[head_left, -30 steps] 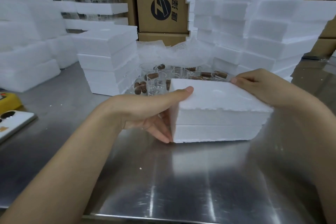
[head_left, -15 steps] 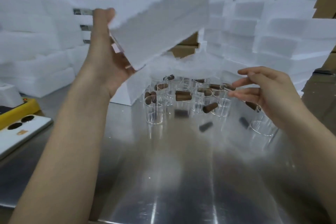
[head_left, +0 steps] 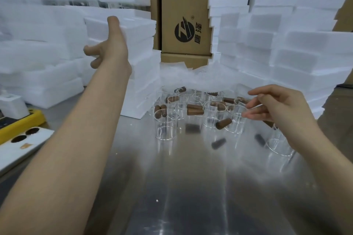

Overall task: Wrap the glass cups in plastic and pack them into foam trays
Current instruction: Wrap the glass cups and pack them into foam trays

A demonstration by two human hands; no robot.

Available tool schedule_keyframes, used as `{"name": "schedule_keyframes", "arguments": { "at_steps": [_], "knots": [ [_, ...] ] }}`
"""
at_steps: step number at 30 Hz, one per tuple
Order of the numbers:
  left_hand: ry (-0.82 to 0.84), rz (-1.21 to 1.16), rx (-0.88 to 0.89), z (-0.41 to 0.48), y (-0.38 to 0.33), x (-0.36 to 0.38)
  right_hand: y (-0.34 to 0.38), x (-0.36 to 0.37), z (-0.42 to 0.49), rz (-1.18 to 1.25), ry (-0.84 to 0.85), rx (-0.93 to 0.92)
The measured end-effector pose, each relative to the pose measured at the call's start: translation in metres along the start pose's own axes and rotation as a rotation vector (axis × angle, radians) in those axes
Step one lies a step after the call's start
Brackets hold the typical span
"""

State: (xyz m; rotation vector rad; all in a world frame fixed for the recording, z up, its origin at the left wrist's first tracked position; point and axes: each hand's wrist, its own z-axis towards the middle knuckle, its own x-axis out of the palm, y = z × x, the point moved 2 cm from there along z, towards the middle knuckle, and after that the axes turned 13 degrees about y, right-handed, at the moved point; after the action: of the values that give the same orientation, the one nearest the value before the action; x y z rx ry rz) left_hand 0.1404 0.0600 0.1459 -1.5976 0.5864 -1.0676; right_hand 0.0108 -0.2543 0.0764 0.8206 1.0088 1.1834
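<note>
Several clear glass cups (head_left: 165, 128) with brown wooden handles stand in a cluster on the steel table (head_left: 181, 187). Crinkled white plastic sheets (head_left: 198, 78) lie just behind them. A closed white foam tray (head_left: 137, 28) sits on top of a foam stack (head_left: 141, 86) left of the cups. My left hand (head_left: 112, 47) is raised against that top tray, thumb up along its front face, fingers loosely curled to the left with nothing in them. Above the right side of the cluster hovers my right hand (head_left: 277, 107), fingers relaxed and empty, close to one cup's rim (head_left: 236, 108).
Tall foam tray stacks stand at the right (head_left: 286, 47) and far left (head_left: 38, 66). Cardboard boxes (head_left: 183, 25) fill the gap behind. A white phone (head_left: 19, 147) and a yellow object (head_left: 23, 122) lie at the table's left edge.
The closed foam tray, held on the table by both hands, was lifted up and left by my left hand and now sits on the stack. My right hand let go and hovers over the cups.
</note>
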Motion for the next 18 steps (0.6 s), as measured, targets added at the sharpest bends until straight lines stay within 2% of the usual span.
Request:
{"name": "schedule_keyframes", "arguments": {
  "at_steps": [3,5,7,9,11,14,18],
  "knots": [
    [-0.007,0.156,0.014,0.007,0.000,0.006,-0.002,-0.002,0.001,-0.039,0.016,-0.004],
    [-0.068,0.292,-0.003,0.006,-0.001,0.005,-0.003,-0.003,0.002,-0.070,0.035,-0.005],
    [-0.028,0.325,-0.019,0.005,0.000,0.005,-0.005,-0.003,0.002,-0.093,0.050,0.006],
    [0.046,0.255,0.032,0.007,0.011,0.002,-0.005,-0.002,0.003,-0.107,0.058,0.017],
    [-0.045,0.203,0.102,0.009,0.041,-0.009,-0.006,-0.002,0.003,-0.112,0.058,0.020],
    [-0.219,0.343,0.157,0.004,0.103,-0.029,-0.008,0.000,0.002,-0.128,0.063,0.013],
    [-0.231,0.307,0.072,0.016,0.140,-0.031,-0.010,0.002,0.003,-0.163,0.079,0.004]
  ]
}}
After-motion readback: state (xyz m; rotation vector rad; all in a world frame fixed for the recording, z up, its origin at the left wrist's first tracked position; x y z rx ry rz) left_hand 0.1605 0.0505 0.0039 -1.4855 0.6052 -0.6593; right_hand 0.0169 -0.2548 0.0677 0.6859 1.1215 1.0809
